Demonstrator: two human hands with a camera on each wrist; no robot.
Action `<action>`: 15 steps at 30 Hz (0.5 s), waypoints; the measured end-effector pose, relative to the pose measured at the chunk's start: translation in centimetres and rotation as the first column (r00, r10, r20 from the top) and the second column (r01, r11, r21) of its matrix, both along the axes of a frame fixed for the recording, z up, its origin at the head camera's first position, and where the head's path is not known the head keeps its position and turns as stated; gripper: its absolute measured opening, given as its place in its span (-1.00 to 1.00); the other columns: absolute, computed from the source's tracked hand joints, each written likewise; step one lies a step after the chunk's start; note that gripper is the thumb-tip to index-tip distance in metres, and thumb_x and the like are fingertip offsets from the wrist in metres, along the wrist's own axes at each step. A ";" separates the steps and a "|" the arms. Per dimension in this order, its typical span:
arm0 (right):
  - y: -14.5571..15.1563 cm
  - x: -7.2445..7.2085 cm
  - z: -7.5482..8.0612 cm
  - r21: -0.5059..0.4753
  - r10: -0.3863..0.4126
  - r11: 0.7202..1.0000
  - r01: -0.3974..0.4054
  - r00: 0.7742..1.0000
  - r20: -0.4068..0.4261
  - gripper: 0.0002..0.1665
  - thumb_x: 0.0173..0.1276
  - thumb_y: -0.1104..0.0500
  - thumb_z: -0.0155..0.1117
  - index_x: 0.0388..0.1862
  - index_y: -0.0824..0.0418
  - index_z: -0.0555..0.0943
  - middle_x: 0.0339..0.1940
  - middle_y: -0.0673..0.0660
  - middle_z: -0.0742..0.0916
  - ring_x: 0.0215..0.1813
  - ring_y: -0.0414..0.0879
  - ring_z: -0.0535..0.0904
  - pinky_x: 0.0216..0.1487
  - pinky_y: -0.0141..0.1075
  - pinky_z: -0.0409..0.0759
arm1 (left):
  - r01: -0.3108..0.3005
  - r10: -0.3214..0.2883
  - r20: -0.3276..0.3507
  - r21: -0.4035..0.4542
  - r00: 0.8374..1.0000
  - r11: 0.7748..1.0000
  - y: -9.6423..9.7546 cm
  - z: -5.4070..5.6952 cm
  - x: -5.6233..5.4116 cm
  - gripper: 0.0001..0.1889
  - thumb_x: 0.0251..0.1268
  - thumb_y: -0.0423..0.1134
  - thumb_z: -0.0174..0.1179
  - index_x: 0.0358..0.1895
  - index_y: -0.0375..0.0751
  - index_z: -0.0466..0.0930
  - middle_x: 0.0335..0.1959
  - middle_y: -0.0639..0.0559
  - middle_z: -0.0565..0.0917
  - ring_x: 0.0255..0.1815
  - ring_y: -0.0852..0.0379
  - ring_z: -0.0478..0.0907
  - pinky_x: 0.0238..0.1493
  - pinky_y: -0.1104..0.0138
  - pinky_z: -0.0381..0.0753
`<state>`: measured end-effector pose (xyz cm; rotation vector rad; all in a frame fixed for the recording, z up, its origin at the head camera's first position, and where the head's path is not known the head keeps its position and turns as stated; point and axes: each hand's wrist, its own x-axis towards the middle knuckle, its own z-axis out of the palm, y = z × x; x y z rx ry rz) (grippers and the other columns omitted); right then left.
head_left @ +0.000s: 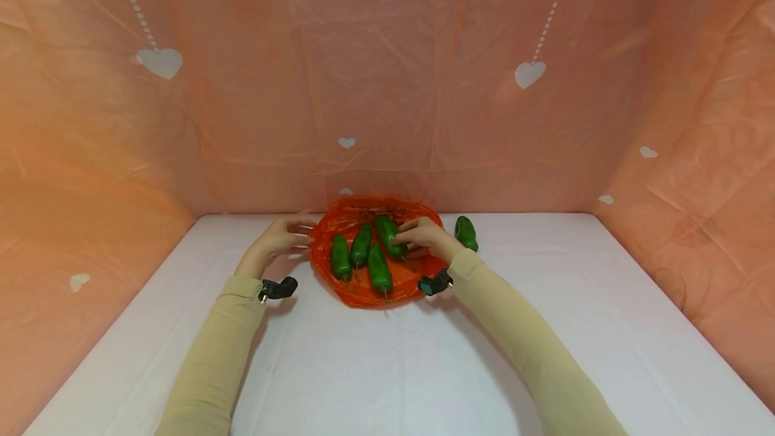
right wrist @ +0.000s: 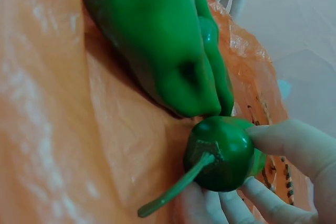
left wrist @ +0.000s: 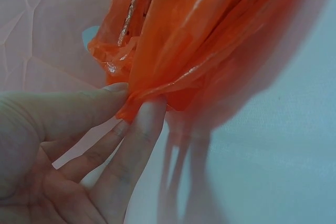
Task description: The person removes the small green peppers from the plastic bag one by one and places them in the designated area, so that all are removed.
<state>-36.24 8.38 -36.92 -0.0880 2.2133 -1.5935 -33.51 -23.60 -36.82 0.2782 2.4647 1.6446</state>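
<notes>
An orange plastic bag (head_left: 357,298) lies spread on the table with several green peppers on it, among them one pepper (head_left: 379,271) at the front. My left hand (head_left: 283,239) pinches the bag's left edge between thumb and fingers, and the left wrist view shows the gathered plastic (left wrist: 173,61) at the fingertips. On the bag's right side my right hand (head_left: 426,237) grips a green pepper (head_left: 387,229). In the right wrist view that pepper (right wrist: 223,153) points its stem at the camera, with thumb and fingers around it. Another pepper (right wrist: 157,40) lies close beside it.
One more green pepper (head_left: 465,233) lies on the white table (head_left: 363,369), just right of the bag. A pinkish-orange cloth (head_left: 387,86) with pale hearts hangs behind the table and along both sides.
</notes>
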 end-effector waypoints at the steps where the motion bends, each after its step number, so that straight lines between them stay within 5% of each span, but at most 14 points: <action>1: 0.0 0.0 0.0 -0.005 -0.005 1.000 0.005 1.000 0.004 -0.42 0.22 0.26 0.36 0.22 0.37 0.48 0.04 0.20 0.59 -0.31 -0.08 0.55 -0.16 -0.17 0.68 | 0.001 -0.001 -0.001 -0.001 1.000 1.000 0.0 0.0 0.0 -0.53 0.26 -0.49 0.15 0.25 -0.51 0.36 0.32 -0.44 0.30 0.08 -0.29 0.50 0.05 0.01 0.56; 9: 0.0 0.3 0.5 -0.053 0.005 0.999 -0.003 0.999 0.038 -0.38 0.19 0.26 0.40 0.24 0.34 0.46 0.05 0.25 0.57 -0.20 0.02 0.60 -0.14 -0.14 0.68 | -0.012 0.012 0.000 -0.029 1.000 1.000 0.2 0.1 0.2 -0.53 0.27 -0.48 0.14 0.25 -0.50 0.36 0.17 -0.48 0.43 0.03 -0.25 0.54 0.01 0.04 0.59; 15: 0.0 0.8 1.1 -0.041 0.023 0.999 -0.022 1.000 0.019 -0.41 0.20 0.23 0.39 0.22 0.32 0.49 -0.04 0.17 0.60 -0.25 -0.02 0.55 -0.15 -0.18 0.68 | -0.005 0.005 -0.007 -0.022 1.000 1.000 0.1 0.2 0.2 -0.54 0.27 -0.50 0.12 0.25 -0.49 0.37 0.36 -0.40 0.25 0.10 -0.29 0.49 0.02 0.06 0.59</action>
